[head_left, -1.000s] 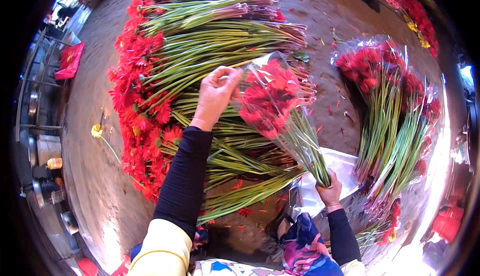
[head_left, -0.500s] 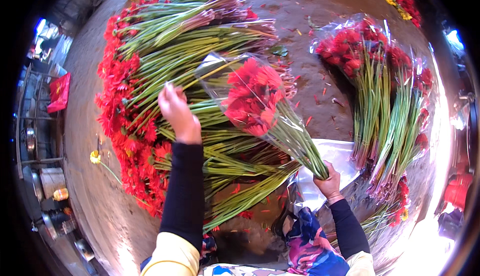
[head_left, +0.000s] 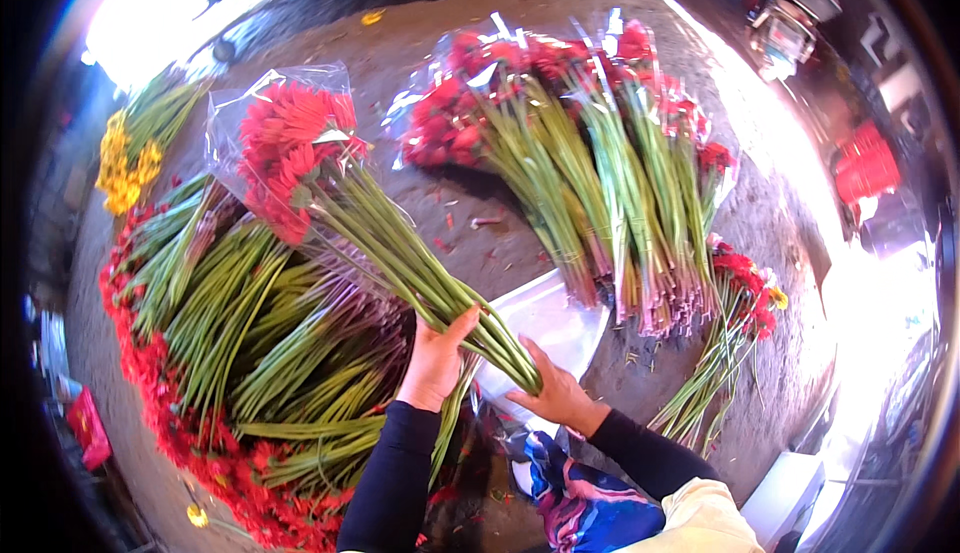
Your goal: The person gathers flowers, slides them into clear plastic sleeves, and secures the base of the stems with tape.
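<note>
Left of the wrapped bundles (head_left: 590, 173) lies the loose red pile (head_left: 230, 353). Between them, my left hand (head_left: 435, 363) and right hand (head_left: 560, 393) clamp the sleeved bunch (head_left: 330, 183) by its stems. Held that low, the heavy heads could sag, snapping stems or slipping the sleeve.

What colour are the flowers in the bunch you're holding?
Red, in the head view: the clear-wrapped, green-stemmed flower bunch.

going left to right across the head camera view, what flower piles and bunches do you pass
Yellow flowers at the far left → loose pile of red flowers with long green stems → sleeved red bunch held in both hands → row of wrapped red bunches lying on the ground → small loose red bunch at the right.
</note>
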`<state>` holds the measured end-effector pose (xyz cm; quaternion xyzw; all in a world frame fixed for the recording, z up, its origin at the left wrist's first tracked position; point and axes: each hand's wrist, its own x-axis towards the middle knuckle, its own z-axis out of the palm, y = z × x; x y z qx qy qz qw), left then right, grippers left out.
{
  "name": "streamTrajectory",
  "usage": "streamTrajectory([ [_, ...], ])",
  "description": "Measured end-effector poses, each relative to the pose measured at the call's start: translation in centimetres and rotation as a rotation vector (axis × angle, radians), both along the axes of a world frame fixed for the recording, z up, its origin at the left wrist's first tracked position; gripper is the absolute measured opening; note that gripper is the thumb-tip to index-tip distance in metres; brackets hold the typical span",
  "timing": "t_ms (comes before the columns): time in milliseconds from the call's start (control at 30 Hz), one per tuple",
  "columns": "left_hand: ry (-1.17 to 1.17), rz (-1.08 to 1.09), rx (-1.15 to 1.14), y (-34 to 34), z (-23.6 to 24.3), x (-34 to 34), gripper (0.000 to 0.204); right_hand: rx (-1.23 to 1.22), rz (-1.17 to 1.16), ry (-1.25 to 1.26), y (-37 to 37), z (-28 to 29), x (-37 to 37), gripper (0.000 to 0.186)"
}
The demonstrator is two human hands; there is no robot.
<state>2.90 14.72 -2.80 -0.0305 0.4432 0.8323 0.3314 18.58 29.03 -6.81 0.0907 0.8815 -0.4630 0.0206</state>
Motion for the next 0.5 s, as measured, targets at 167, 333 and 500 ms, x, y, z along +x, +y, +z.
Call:
streamTrajectory([
  [167, 0.178, -0.159, 0.129, 8.5, 3.0, -0.5, 0.079, -0.061, -0.386, 0.127, 3.6, 0.6, 1.2, 0.072],
  [333, 0.382, -0.356, -0.126, 13.6, 2.6, 2.3, 0.087, 0.338, -0.593, 0.358, 14.0, 3.7, -3.2, 0.07],
  [500, 0.442, -0.335, -0.344, 11.9, -3.3, 4.0, 0.07, 0.983, -0.607, 0.475, 23.6, 5.2, -8.4, 0.082],
])
